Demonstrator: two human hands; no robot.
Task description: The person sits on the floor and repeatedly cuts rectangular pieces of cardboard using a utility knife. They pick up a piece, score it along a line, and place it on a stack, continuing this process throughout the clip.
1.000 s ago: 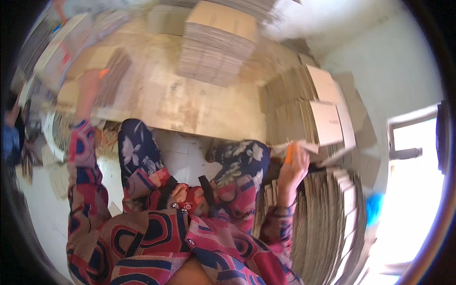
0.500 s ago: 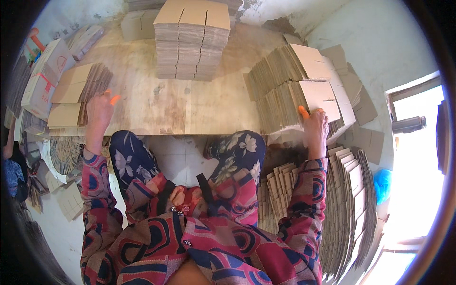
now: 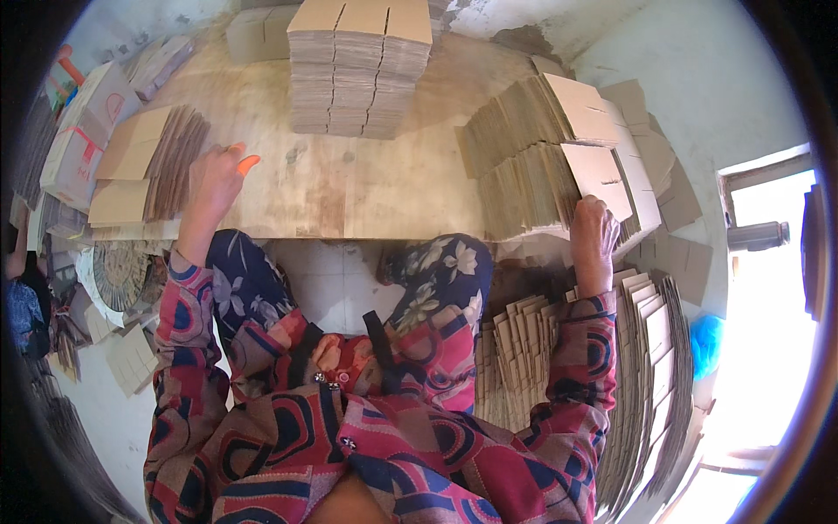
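Note:
My left hand (image 3: 215, 182) hovers over the near left of the table with orange covers on its thumb and a finger. The thumb stands apart and the hand holds nothing. Just left of it lean slotted cardboard sheets (image 3: 131, 140) in two rows. My right hand (image 3: 595, 229) is closed at the near edge of a slotted cardboard sheet (image 3: 595, 179), the front one of the near right row; its fingertips are hidden. Behind that row leans another row of cardboard sheets (image 3: 578, 109).
A tall stack of slotted cardboard (image 3: 358, 83) stands at the far middle of the wooden table (image 3: 323, 196). A white carton (image 3: 87, 144) is at the left. More cardboard sheets (image 3: 646, 349) stand below right, beside my right forearm. A blue bag (image 3: 705, 345) lies near the bright doorway.
My left hand has moved right, away from the left cardboard rows. My right hand's fingers have curled in at the sheet's edge, and its orange-covered thumb is now hidden. The view has shifted slightly.

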